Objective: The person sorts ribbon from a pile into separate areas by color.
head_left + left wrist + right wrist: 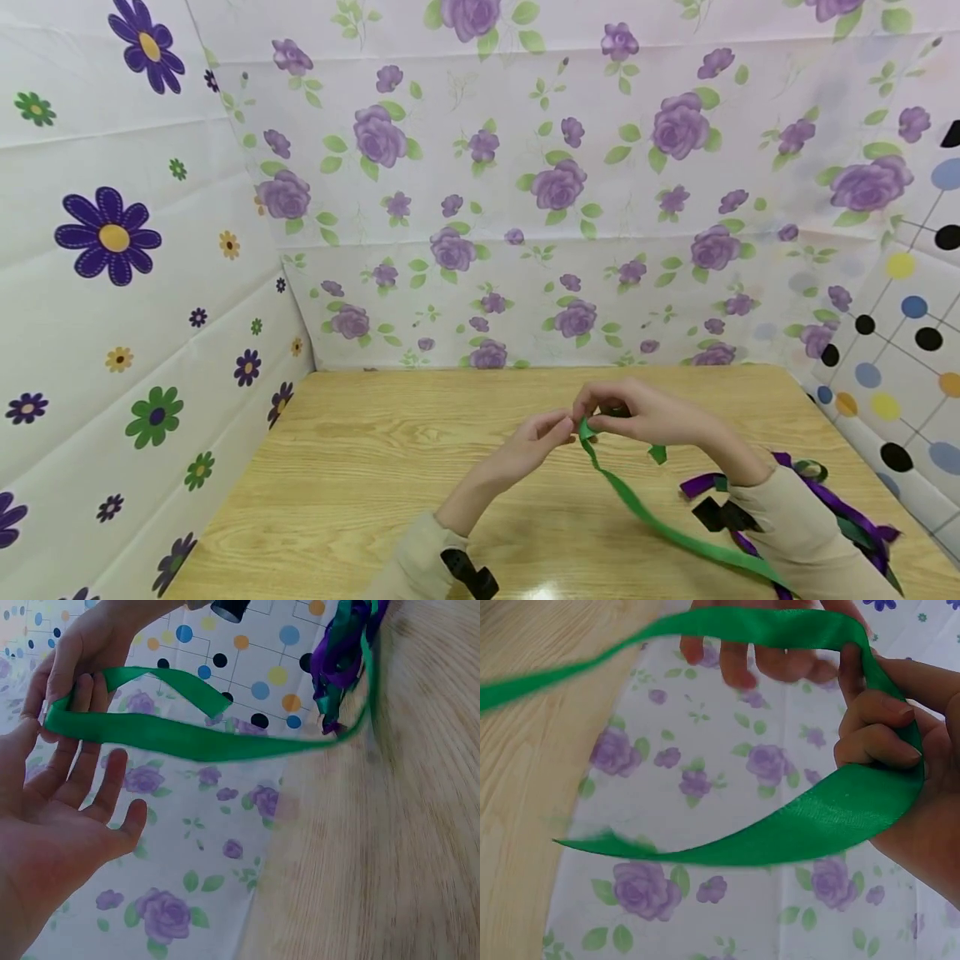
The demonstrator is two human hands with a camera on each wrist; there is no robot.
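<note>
A long green ribbon (637, 508) runs from both hands down to the table at the right. My right hand (652, 412) grips it with curled fingers, and a loop passes across the palm in the right wrist view, where its short end (727, 851) hangs free. Close against the right fingertips, my left hand (525, 450) pinches the fold of the ribbon (150, 731) with thumb and forefinger. The other left fingers (109, 787) are spread loosely. The exact pinch point is partly hidden by the fingers and the ribbon.
Purple and dark green ribbons (832, 500) lie heaped on the right side of the wooden table (360, 467), partly under the right forearm. Floral cloth (487, 192) hangs behind the table, with patterned sheets at both sides. Each wrist carries a black camera (468, 575).
</note>
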